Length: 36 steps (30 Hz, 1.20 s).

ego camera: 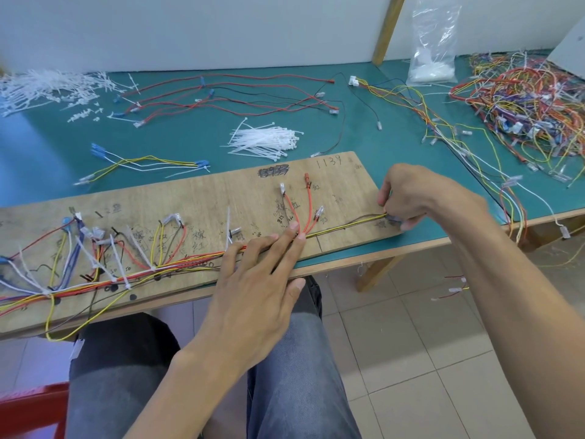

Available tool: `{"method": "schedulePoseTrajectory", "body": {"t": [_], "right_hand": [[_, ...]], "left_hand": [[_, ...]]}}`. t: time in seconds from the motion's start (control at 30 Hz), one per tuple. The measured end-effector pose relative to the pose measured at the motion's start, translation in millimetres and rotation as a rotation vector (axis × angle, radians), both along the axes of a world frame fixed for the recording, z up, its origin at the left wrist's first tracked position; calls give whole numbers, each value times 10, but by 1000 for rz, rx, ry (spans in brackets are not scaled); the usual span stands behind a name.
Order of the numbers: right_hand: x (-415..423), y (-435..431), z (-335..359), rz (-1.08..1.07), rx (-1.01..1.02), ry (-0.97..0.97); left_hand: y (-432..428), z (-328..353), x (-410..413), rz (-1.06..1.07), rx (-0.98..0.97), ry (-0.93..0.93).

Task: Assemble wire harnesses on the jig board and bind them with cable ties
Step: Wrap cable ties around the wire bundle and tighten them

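- Head view, position of work: the wire harness (177, 264) is laid along the near edge of the wooden jig board (196, 198). The board rests at the front of the green table (190, 137).
- Head view, hands: the left hand (253, 280) is laid flat, fingers straight. Its fingertips press the trunk down where the red branch wires (308, 204) fan out. The right hand (421, 194) is curled at the board's right end, and the end of the yellow-and-brown wire pair (348, 226) is pinched in it. Whether a terminal is held there cannot be told.
- Head view, step in hand: the left stretch of the trunk is seen bound with white ties, their tails untrimmed. The right stretch is unbound. The step is judged to be the routing and tensioning of the last leg, so the task is taken as well advanced.
- Head view, next move: the pair is to be kept taut and seated at its marked place. A tie is then to be passed round the trunk near the red branch point. One hand must be freed for this, and slack may return when it is.
- Head view, surroundings: the loose cable ties (266, 142) lie just beyond the board, within reach. A red-and-black wire set (237, 96), a yellow-and-white wire set (148, 163), white tie offcuts (47, 87), a clear plastic bag (433, 42) and a heap of finished harnesses (525, 103) are noted.
- Head view, obstructions: an upright fitted tie (228, 226) stands just beside the left fingers. Stray wires hang over the table's right edge.
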State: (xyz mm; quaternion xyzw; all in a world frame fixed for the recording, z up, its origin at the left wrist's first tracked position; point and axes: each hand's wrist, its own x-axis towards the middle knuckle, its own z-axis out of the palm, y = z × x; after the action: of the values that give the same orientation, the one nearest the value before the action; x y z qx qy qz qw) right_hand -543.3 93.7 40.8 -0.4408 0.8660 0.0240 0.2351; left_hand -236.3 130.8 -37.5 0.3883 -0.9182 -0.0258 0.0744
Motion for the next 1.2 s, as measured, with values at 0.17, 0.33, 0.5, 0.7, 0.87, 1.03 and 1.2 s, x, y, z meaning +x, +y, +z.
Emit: {"method": "schedulePoseTrajectory", "body": {"t": [0.17,0.33,0.5,0.7,0.87,1.03,1.2], "right_hand": [[-100,249,9,-36,-249,-284],[-231,622,-128,62,-532,-502],[-188,706,-302,144,-636,-330],[-262,617,-335,224,-661,-144],[-255,654,-398,441,-739,10],[-269,549,-19,405,-453,-91],[134,91,275,373,-610,-194]], "left_hand": [[23,-11,-31,31,-15,-7],[19,-5,-27,25,-17,-10],[18,5,-30,23,-19,-14],[48,38,-40,33,-22,3],[46,124,-59,28,-34,-16],[-11,199,-51,-1,34,0],[-93,257,-22,0,74,16]]}}
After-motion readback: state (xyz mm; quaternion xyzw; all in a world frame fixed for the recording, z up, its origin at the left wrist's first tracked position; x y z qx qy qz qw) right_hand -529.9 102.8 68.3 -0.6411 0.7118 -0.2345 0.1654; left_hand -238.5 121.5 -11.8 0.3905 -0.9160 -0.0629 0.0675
